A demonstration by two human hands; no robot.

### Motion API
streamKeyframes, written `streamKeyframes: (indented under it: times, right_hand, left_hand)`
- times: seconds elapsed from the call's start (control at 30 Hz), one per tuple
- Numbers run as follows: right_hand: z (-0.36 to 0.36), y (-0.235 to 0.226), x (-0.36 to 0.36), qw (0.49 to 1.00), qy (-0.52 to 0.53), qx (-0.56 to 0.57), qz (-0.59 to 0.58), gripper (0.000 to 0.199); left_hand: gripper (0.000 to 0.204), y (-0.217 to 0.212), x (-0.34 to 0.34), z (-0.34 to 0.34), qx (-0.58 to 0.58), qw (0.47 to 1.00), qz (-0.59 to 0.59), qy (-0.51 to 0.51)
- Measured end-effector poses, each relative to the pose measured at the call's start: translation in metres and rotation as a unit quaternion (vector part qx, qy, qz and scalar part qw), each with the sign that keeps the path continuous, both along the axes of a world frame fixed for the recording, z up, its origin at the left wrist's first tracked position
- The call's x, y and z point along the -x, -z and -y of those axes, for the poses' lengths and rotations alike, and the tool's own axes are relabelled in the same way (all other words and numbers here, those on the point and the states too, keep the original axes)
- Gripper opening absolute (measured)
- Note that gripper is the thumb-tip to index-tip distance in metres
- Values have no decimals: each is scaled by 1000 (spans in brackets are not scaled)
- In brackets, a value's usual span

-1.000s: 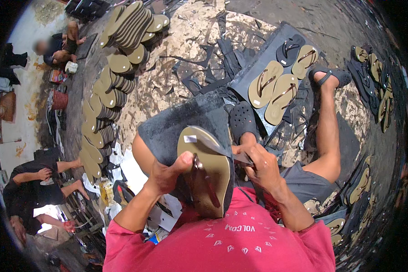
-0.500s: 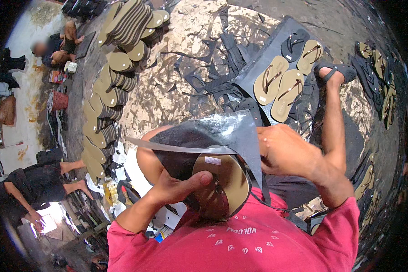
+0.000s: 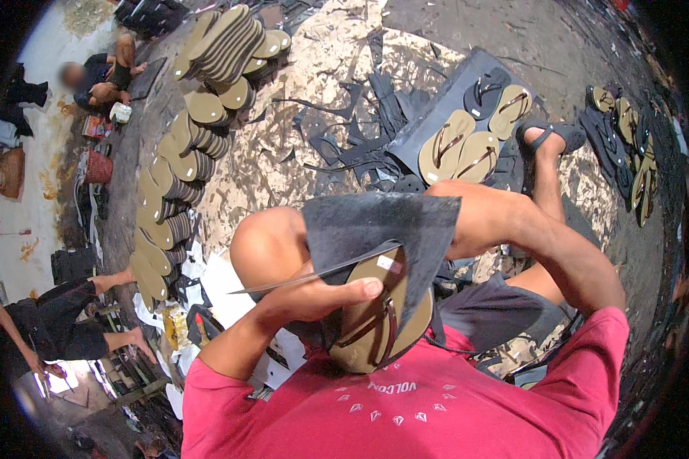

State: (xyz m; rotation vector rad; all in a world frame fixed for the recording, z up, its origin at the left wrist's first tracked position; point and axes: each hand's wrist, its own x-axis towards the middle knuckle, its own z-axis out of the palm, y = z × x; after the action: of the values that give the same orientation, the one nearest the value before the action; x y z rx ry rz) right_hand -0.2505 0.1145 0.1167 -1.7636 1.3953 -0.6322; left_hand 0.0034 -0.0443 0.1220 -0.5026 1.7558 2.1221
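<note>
My left hand grips a tan flip-flop with dark brown straps close to my chest, thumb pressed over the footbed beside a small white sticker. A piece of black rubber sheet sticks out beyond the heel and drapes along its right edge. Across the heel end lies a long, thin, tapering knife blade, its tip pointing left past my left wrist. My right hand is at the sheet's right edge, fingers hidden behind the rubber; the knife's handle is out of sight there.
Stacked tan soles line the left side. Finished flip-flops rest on a dark slab ahead, near my sandalled foot; more flip-flops lie far right. Black rubber scraps litter the floor. Other people sit at left.
My right hand has moved away from me behind the rubber sheet. The blade has swung, its tip now nearer to me. The flip-flop has tilted and turned slightly in my left hand.
</note>
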Motion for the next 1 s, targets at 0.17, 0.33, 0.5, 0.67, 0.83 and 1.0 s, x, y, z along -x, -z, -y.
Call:
streamKeyframes:
  times: [0.17, 0.33, 0.5, 0.67, 0.83, 1.0]
  right_hand:
    - [-61, 7, 13, 962, 261, 74, -22, 39]
    - [-75, 54, -42, 887, 454, -51, -75, 32]
    - [-65, 97, -107, 894, 433, 59, 97, 46]
    - [-67, 119, -135, 839, 523, 152, -3, 42]
    - [-77, 122, -147, 842, 525, 124, 5, 42]
    - [-76, 109, -136, 881, 473, -24, -4, 44]
  left_hand:
    - [91, 1, -10, 28, -275, 954, -118, 21]
    - [120, 27, 19, 2, -382, 809, -439, -80]
    - [53, 74, 46, -61, -91, 878, -187, -431]
    - [59, 80, 29, -62, -258, 845, -115, -454]
    - [62, 84, 11, -70, -273, 835, -70, -472]
    - [59, 111, -19, -69, -341, 811, -96, -465]
